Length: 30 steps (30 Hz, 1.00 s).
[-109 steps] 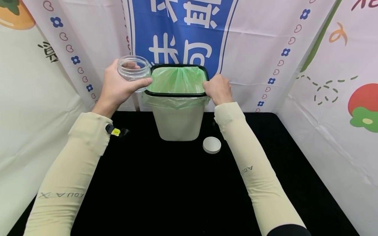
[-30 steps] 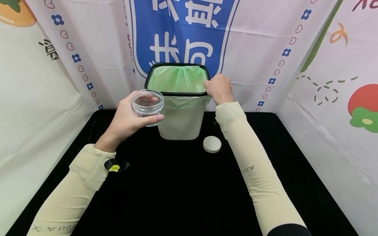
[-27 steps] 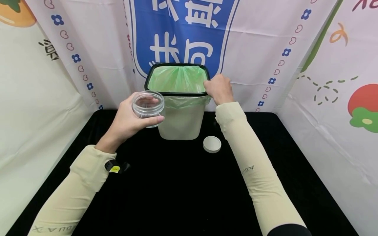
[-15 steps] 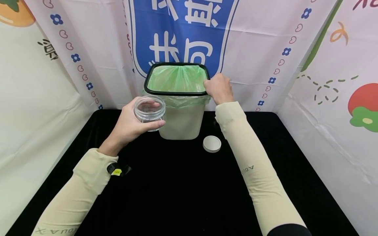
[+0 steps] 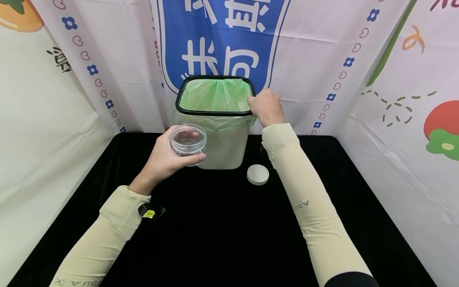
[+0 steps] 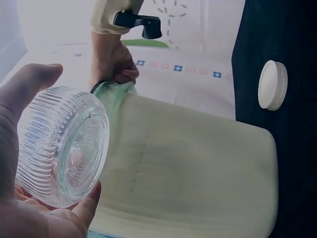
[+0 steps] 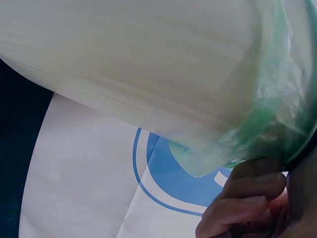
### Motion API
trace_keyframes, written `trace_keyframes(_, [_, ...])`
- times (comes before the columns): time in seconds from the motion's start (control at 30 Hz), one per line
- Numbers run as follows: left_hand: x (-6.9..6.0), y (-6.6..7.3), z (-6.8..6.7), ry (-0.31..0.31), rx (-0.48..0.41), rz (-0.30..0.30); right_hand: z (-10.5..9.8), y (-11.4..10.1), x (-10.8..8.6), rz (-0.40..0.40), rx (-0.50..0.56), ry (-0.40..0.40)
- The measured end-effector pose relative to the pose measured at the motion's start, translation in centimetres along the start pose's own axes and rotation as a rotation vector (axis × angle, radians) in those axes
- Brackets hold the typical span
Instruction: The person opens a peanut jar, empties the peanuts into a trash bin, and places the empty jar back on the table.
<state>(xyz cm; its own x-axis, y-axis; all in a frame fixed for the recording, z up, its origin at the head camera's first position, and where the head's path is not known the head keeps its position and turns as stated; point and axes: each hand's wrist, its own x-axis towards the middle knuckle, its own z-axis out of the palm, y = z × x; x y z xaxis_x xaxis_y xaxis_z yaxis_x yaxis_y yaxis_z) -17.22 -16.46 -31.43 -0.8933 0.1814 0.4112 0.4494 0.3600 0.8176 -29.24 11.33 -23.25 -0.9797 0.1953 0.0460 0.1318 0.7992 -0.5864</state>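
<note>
My left hand grips a clear glass jar, mouth up and without a lid, in front of the bin's left side. Ribbed walls and the round base of the jar show in the left wrist view. A pale trash bin stands at the back of the table, its green bag folded over under a black rim. With curled fingers my right hand holds the bin's rim at the right corner; the right wrist view shows the fingers beside the bag's edge.
A round white lid lies on the black table, right of the bin's foot. Behind the bin hangs a white cloth with a blue printed sign. Printed cloth walls close off both sides.
From beside the bin's rim, my left hand has brought the jar down, toward me and a little right. My right hand stays on the rim; bin and lid have not moved.
</note>
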Motion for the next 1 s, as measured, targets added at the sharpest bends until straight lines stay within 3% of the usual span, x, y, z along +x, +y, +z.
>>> trace_keyframes(0.8, [-1.5, -2.6, 2.8, -0.053, 0.001, 0.024, 0.1, 0.1, 0.0, -0.008, 0.023, 0.014])
trace_keyframes(1.0, [-1.9, -3.4, 3.5, -0.078, -0.012, -0.005, 0.1, 0.1, 0.0, -0.006, 0.017, 0.011])
